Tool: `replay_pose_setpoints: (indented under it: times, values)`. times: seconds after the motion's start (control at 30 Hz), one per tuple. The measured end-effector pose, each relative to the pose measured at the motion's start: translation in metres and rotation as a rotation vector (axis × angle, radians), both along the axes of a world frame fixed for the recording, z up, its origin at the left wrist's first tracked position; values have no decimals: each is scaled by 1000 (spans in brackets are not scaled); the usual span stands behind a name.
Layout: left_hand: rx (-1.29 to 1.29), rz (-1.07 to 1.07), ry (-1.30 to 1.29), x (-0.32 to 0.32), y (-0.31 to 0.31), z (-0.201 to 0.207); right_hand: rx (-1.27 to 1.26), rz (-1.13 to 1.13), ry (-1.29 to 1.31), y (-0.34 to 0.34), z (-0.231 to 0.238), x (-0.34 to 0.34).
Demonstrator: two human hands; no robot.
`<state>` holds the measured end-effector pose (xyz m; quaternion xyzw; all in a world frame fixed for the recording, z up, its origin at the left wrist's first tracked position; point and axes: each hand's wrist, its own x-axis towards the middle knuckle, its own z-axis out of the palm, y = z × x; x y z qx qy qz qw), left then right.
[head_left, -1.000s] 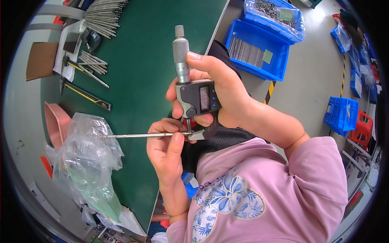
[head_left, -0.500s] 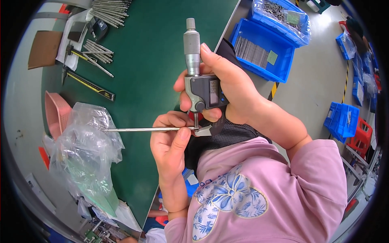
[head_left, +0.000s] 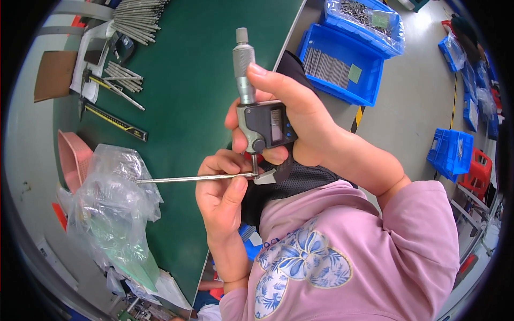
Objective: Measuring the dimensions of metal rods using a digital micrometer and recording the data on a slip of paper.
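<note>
My right hand [head_left: 305, 107] is wrapped round a digital micrometer [head_left: 262, 124], with the thumb against its grey thimble. The micrometer has a dark body, a small display and a silver sleeve. Its measuring jaws are at the lower end, beside my left fingers. In my left hand [head_left: 220, 195], a thin metal rod [head_left: 182, 180] is pinched between thumb and fingers. One end of the rod sits at the micrometer's spindle tip; the other points left toward a clear plastic bag [head_left: 115, 187]. Fingers partly hide the exact contact at the tip.
On the green table [head_left: 198, 48] lie yellow-and-black calipers [head_left: 115, 119], a bundle of rods [head_left: 136, 21] and a smaller group of rods [head_left: 124, 75]. A pink basket [head_left: 75, 155] stands behind the bag. Blue bins [head_left: 369, 88] holding metal parts are beyond the table edge.
The rod now slants slightly, its left end lower. The micrometer and both hands have shifted a little left in view, and the surroundings have shifted too. Both grips are unchanged.
</note>
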<state>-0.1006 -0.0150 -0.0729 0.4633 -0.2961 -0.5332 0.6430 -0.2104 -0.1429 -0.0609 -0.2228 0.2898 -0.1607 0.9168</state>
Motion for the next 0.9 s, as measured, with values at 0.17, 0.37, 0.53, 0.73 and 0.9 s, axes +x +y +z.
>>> replay_pose_setpoints:
  times: [0.17, 0.37, 0.53, 0.73, 0.9]
  values:
    - [25, 21, 17, 0, -1, -1, 33, -11, -22, -1, -1, -2]
    - [30, 26, 20, -1, -2, 1, -33, 12, -26, -1, -2, -1]
    - [-8, 51, -18, -2, -3, -4, -75, 40, -28, -4, -5, -1]
    - [-14, 82, -156, -13, -6, 4, -631, 157, 212, -9, 19, -12]
    - [-17, -43, -757, -21, -18, 4, -1258, 205, 215, -6, 22, -14]
